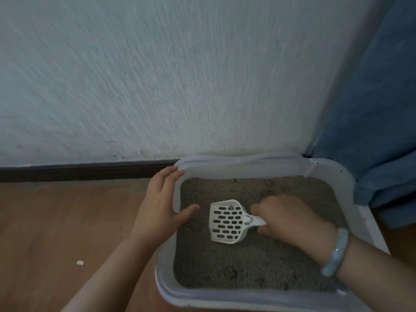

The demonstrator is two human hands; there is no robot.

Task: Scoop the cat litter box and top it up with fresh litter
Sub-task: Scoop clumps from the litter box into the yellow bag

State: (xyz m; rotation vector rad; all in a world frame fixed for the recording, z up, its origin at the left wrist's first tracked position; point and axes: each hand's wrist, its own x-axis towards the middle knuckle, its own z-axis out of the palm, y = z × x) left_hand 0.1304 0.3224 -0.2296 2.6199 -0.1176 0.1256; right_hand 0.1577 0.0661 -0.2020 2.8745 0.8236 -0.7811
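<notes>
A white litter box (225,163) filled with grey-brown litter (236,264) sits on the floor in the corner. My right hand (288,219) grips the handle of a white slotted scoop (226,221), whose blade lies flat on the litter near the box's middle, pointing left. My left hand (159,203) rests on the box's left rim, fingers straight along the outside and the thumb over the edge above the litter. The scoop's slots look empty.
A textured white wall (180,75) with a dark baseboard (78,172) stands right behind the box. Blue curtain fabric (378,120) hangs at the right, touching the box's far corner. Wooden floor (56,221) extends to the left, with a small white scrap (80,263).
</notes>
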